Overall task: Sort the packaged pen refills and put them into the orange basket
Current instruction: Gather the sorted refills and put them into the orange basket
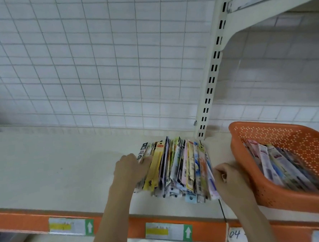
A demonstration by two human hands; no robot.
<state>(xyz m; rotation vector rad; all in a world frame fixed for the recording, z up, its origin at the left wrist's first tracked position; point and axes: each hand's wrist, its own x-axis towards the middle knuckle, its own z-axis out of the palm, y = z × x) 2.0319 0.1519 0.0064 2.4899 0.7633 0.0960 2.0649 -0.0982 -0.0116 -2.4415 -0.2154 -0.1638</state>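
Note:
A thick bunch of packaged pen refills (178, 166) stands on edge on the cream shelf (55, 164), fanned out toward the back wall. My left hand (130, 169) presses against the bunch's left side, fingers laid over the yellow packs. On the right side of the bunch my right hand (228, 176) curls its fingers against the outermost packs. The orange basket (306, 145) sits to the right on the shelf, perforated and tilted slightly, with several refill packs (280, 164) lying in it.
A white slotted upright (211, 76) rises just behind the bunch, with a shelf bracket above at the right. A wire grid covers the tiled back wall. The shelf's orange front strip (21, 221) carries price labels with green arrows.

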